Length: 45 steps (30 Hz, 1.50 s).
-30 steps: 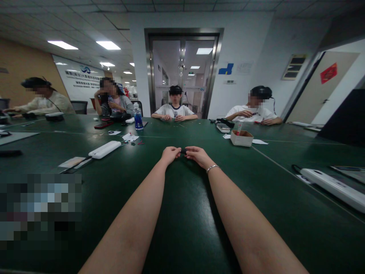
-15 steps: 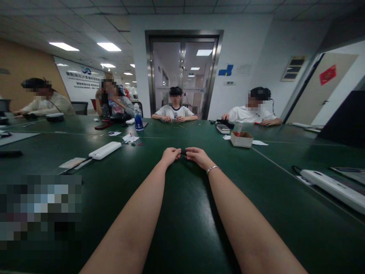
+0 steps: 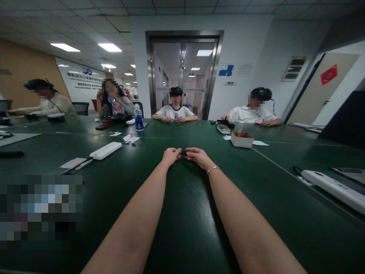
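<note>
Both my arms stretch forward over a dark green table (image 3: 182,228). My left hand (image 3: 171,156) and my right hand (image 3: 197,156) meet at the table's middle, fingers curled around a small black object (image 3: 183,152) pinched between them. Most of that object is hidden by my fingers. A thin silver bracelet (image 3: 213,168) circles my right wrist.
A white power strip (image 3: 105,150) with paper lies left of my hands, another white power strip (image 3: 333,186) at the right. A small cardboard box (image 3: 242,139) and a blue bottle (image 3: 138,121) stand farther back. Several people sit along the far and left edges.
My hands have stayed together on the small black object. The person at the far left-centre has raised a bottle to drink.
</note>
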Tool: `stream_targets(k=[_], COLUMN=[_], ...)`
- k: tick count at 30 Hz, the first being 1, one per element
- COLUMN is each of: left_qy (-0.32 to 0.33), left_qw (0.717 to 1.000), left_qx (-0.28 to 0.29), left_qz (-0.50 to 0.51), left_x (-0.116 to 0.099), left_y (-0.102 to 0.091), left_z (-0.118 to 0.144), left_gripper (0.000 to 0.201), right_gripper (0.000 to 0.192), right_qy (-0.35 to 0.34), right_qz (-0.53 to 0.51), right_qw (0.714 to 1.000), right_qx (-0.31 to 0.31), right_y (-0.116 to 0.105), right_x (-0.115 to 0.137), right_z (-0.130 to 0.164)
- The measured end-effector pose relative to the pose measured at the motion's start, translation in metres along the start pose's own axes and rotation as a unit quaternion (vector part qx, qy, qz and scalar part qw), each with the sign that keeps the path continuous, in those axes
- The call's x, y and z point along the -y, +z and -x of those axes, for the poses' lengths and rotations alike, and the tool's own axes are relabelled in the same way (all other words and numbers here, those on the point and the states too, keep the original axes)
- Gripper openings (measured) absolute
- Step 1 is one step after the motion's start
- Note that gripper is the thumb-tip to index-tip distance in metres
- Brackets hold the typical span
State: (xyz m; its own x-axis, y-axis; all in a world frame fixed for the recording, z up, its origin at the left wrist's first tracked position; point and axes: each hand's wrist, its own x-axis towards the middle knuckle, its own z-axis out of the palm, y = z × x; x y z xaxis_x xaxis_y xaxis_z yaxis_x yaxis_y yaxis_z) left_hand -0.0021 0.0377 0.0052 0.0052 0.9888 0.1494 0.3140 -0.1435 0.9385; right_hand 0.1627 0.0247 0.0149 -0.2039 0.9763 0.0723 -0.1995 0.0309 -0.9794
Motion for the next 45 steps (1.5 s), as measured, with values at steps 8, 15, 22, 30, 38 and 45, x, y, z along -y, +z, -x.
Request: stream_targets(k=[8,15,22,30,38,45], left_qy=[0.006,0.035,0.036,0.053,0.1,0.065], left_qw=[1.0,0.998,0.999,0.994,0.988,0.99], left_qx=[0.006,-0.01,0.029,0.046,0.05,0.036], left_qz=[-0.013,-0.056,0.004,0.078,0.109,0.118], left_x=[0.0002,0.0052,0.0004,-0.0019,-0.0035,-0.0011], left_y=[-0.0004,-0.0023,-0.0023,-0.0012,-0.0055,-0.0067], left_z=[0.0004,-0.0003,0.0029,0.0061,0.0062,0.0069], left_gripper=[0.036,0.042,0.031,0.017,0.024,0.029], right_gripper=[0.02,0.02,0.012,0.005,0.005,0.014], right_qy=[0.0,0.006,0.023,0.029,0.034,0.016], right_qz=[0.0,0.0,-0.013,-0.019,-0.014,-0.02], right_qw=[1.0,1.0,1.0,0.999,0.999,1.0], right_qx=[0.001,0.011,-0.005,-0.015,-0.029,0.017], right_y=[0.0005,0.0004,0.001,0.0026,0.0037,-0.0024], right_x=[0.0022,0.003,0.0038,0.0042,0.0053,0.0018], right_z=[0.0024,0.0033,0.0019,0.0016,0.0027,0.0025])
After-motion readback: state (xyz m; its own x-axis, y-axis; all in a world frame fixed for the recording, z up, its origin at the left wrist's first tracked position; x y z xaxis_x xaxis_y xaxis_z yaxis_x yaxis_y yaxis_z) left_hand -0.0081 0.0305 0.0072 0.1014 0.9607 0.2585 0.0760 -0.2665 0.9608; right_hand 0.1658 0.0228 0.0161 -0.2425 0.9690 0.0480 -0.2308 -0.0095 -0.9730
